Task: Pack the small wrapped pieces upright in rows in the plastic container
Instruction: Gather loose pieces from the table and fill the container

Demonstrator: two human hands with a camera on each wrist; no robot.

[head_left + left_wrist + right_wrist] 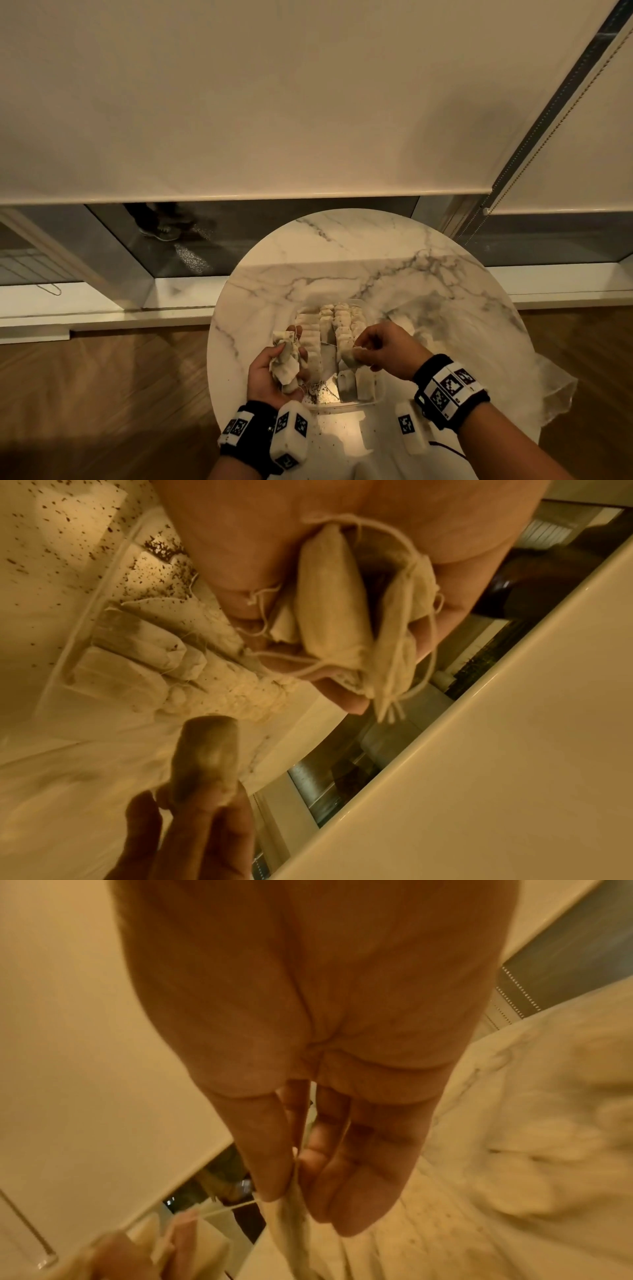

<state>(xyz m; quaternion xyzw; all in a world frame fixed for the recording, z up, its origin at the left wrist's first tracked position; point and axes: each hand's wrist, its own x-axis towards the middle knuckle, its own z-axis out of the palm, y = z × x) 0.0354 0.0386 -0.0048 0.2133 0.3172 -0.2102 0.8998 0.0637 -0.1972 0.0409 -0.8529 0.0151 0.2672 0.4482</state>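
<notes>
The right hand pinches a wrapped piece between thumb and fingers.

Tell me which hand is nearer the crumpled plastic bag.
Right. The right hand hovers over the container, beside the bag; the left hand is at the container's opposite side.

Bench: white marble, grey veins. Tea bags: cream, dark-speckled. Container: clear plastic. Wrist bands: black, black-and-white square markers. Floor: brown wood grain. Blind: plain cream.
</notes>
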